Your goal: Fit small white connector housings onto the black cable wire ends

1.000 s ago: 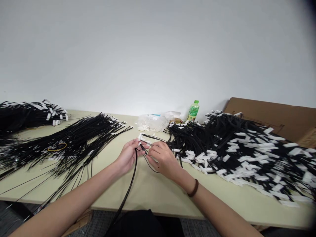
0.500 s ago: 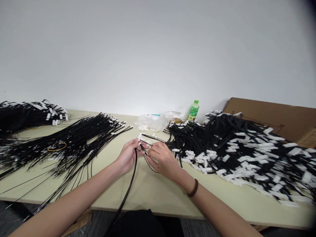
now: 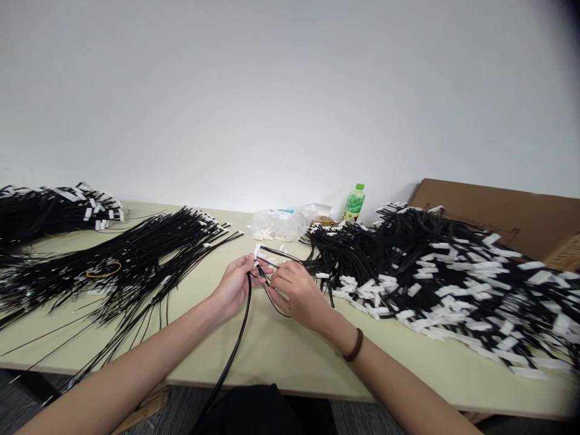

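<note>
Both hands meet over the middle of the beige table (image 3: 281, 350). My left hand (image 3: 236, 284) pinches a bundle of thin black cables (image 3: 235, 344) that hangs down over the front edge toward my lap. My right hand (image 3: 296, 291) is closed on the cable ends, fingers curled, and a small white connector (image 3: 258, 250) sticks out just beyond the fingertips. A brown band sits on my right wrist.
A large heap of black cables with white connectors (image 3: 435, 284) fills the right side. More cable bundles (image 3: 131, 260) lie fanned out on the left, another pile (image 3: 54, 208) at far left. A clear bag of white parts (image 3: 281, 225), a green bottle (image 3: 354, 203) and brown cardboard (image 3: 498, 211) stand at the back.
</note>
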### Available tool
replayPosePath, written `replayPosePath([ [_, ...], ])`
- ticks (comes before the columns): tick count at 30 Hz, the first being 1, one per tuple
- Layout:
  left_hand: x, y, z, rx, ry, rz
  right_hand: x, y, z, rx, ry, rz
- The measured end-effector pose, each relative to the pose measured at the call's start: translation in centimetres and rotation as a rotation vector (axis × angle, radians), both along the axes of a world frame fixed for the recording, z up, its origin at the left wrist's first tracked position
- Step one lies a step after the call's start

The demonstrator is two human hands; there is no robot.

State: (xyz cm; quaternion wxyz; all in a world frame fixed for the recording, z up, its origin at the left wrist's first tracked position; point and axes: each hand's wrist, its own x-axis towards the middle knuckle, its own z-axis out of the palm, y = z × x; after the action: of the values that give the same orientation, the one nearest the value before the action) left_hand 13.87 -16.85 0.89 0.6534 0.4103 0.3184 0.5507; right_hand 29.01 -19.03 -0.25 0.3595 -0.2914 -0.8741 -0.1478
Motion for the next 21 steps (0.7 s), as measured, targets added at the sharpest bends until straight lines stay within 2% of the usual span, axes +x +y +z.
replayPosePath([
  [21, 0.13, 0.05, 0.06, -0.001, 0.022, -0.010, 0.06, -0.05, -0.07, -0.005, -0.016, -0.005],
])
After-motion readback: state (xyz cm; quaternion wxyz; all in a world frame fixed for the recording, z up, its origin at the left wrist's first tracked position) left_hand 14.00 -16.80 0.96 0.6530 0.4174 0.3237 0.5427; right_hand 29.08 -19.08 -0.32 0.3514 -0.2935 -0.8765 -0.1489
